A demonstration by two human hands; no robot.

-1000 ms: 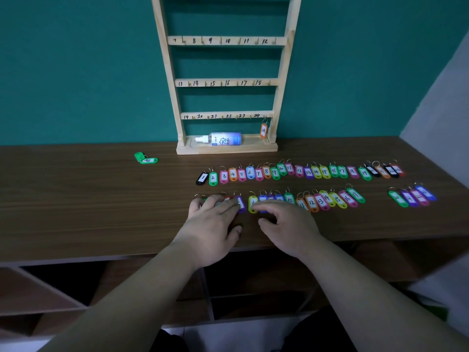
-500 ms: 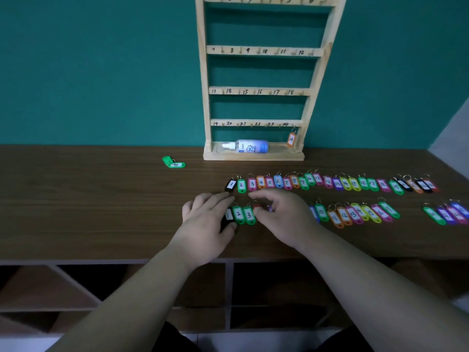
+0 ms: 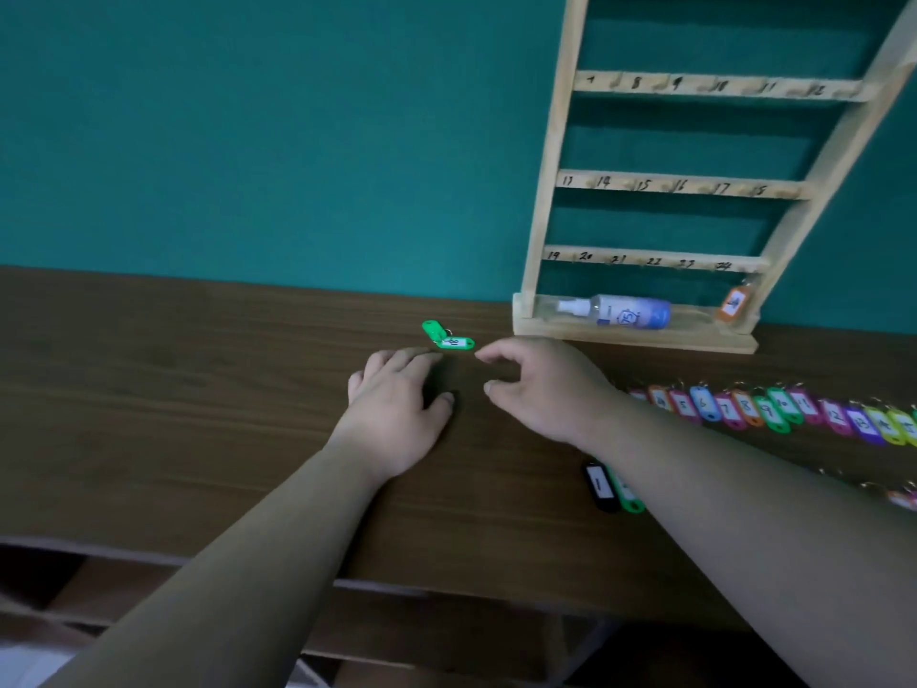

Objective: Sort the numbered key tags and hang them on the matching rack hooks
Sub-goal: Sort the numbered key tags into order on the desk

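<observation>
The step in hand, as I read it, is picking up the green tag pair [image 3: 454,343], which lies on the table [image 3: 198,389] just beyond both hands and apart from the other tags. To do it well I would close thumb and forefinger on the plastic body of the nearer tag, the one with its label up. I would not go for the ring joining the two, then lift straight so the second tag trails along. The number is too blurred for me to be sure of, so it needs reading before I choose a hook.

The left hand [image 3: 397,409] lies palm down on the table, fingers straight and together, with its fingertips [image 3: 426,357] just short of the pair. It is released and grasps nothing. The right hand [image 3: 543,389] is half open, thumb and forefinger spread as if for a pinch. Its forefinger tip is just beside the nearer green tag, though I cannot tell if it touches. It holds nothing.

The sorted tag row [image 3: 744,409] runs off behind the right wrist. The rack [image 3: 546,191] stands beyond the right hand, with one orange tag [image 3: 734,304] hanging under 24.
</observation>
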